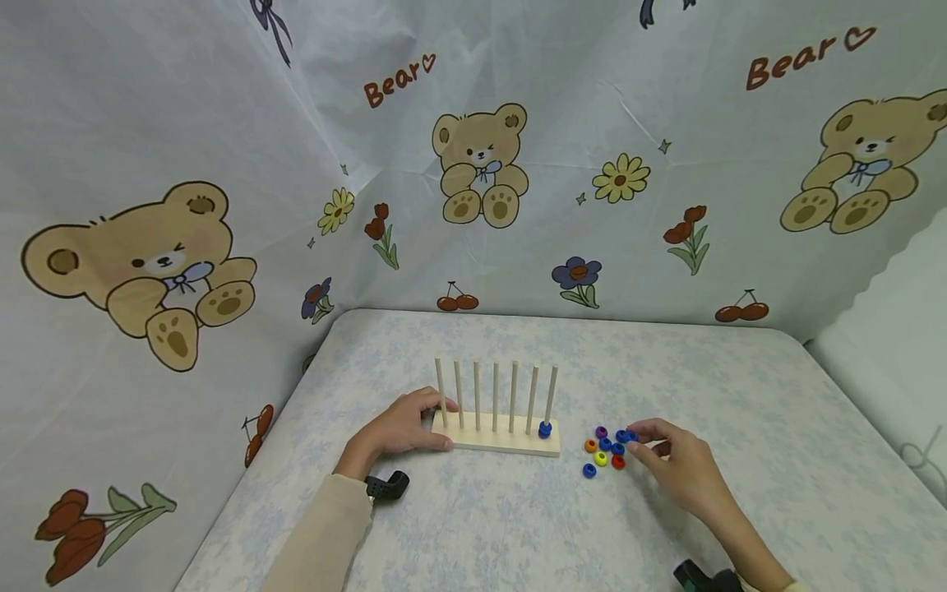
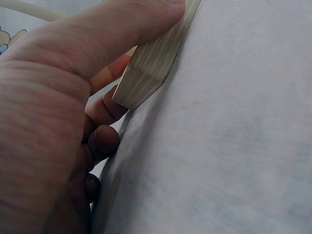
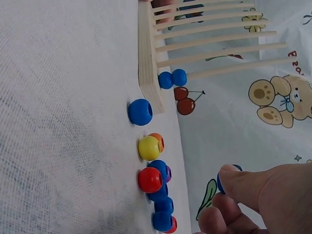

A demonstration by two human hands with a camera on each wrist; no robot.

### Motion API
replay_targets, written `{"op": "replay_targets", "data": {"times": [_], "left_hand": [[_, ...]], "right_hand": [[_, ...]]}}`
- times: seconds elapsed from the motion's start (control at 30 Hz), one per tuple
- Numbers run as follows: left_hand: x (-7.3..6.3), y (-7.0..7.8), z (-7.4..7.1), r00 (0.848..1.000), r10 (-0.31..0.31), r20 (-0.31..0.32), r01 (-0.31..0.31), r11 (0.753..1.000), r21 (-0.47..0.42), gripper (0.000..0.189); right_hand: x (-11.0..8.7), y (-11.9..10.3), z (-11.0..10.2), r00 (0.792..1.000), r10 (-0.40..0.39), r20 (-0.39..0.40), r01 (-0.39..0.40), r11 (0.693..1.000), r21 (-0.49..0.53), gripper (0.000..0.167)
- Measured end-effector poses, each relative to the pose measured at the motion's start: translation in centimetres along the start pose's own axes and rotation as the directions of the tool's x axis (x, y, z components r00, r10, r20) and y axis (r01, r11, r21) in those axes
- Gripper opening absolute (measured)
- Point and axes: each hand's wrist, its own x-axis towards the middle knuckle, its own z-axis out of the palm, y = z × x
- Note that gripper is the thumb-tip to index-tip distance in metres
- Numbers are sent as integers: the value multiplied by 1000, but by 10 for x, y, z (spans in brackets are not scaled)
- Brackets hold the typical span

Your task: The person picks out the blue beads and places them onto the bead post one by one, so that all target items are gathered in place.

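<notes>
A pale wooden peg rack (image 1: 503, 442) stands on the table with a row of several upright pegs. My left hand (image 1: 402, 425) grips the left end of its base, the thumb along the front edge in the left wrist view. Two blue beads (image 3: 172, 78) are stacked at the bottom of the rightmost peg. To the right of the rack, my right hand (image 1: 682, 470) pinches a blue bead (image 3: 220, 183) between thumb and fingers, raised off the table in the right wrist view. The fingers hide most of this bead.
Loose beads lie between rack and right hand: a yellow bead (image 1: 601, 459), an orange bead (image 1: 590, 446), a purple bead (image 1: 602, 432), a red bead (image 1: 617, 462) and several blue ones. One blue bead (image 1: 589, 470) sits nearest the front. A bear-print cloth (image 1: 555, 99) hangs behind the table.
</notes>
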Motion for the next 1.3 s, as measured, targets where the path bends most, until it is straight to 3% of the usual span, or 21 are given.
{"op": "replay_targets", "data": {"times": [0.6,0.97,1.3], "left_hand": [[1,-1,-1,1000,7,-1,-7,1000,5,51],[-2,1,-1,1000,6,14,-6,1000,-31,53],[-1,-1,0,1000,8,5,-8,1000,6,50]], "right_hand": [[8,-16,-7,990,-84,-111,87,996,22,29],[13,-35,-10,986,-94,-137,100,994,39,32],[20,-58,-10,975,-128,-181,140,989,54,29]]}}
